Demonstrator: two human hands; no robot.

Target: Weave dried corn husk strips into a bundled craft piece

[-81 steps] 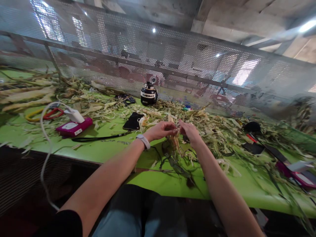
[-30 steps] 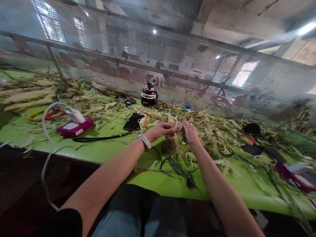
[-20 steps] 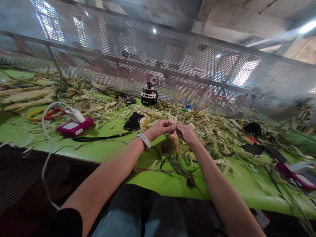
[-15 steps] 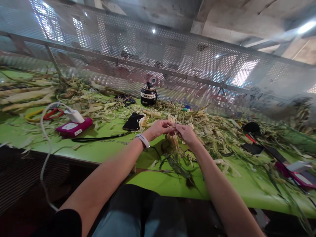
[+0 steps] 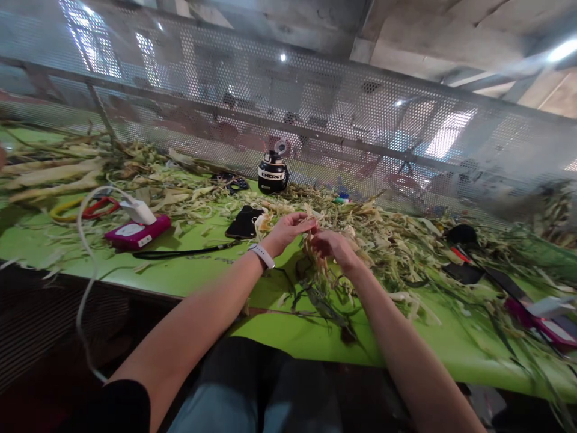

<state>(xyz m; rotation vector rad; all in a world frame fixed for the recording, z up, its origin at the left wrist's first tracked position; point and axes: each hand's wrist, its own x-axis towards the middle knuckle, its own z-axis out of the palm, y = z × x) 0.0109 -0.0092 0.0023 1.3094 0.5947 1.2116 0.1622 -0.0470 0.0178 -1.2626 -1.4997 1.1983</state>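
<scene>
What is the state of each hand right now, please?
Left hand: closed, seemingly on pale leaf strips.
Right hand: curled at the strips; grip cannot be told.

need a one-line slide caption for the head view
Left hand and right hand close together over pale leafy strips on a green table, black bottle standing behind.

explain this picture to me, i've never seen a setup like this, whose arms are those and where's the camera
There's no machine: the grip is simply a person's left hand and right hand. The camera sits on that person's head, looking forward and down, so you see their own arms.

On the green table lie heaps of dry leaves, a black bottle with its lid up, and a pink box with a white plug on it. Behind stands a mesh screen.

Both hands are at some pale strips; exactly what the fingers pinch is too small to tell.
</scene>
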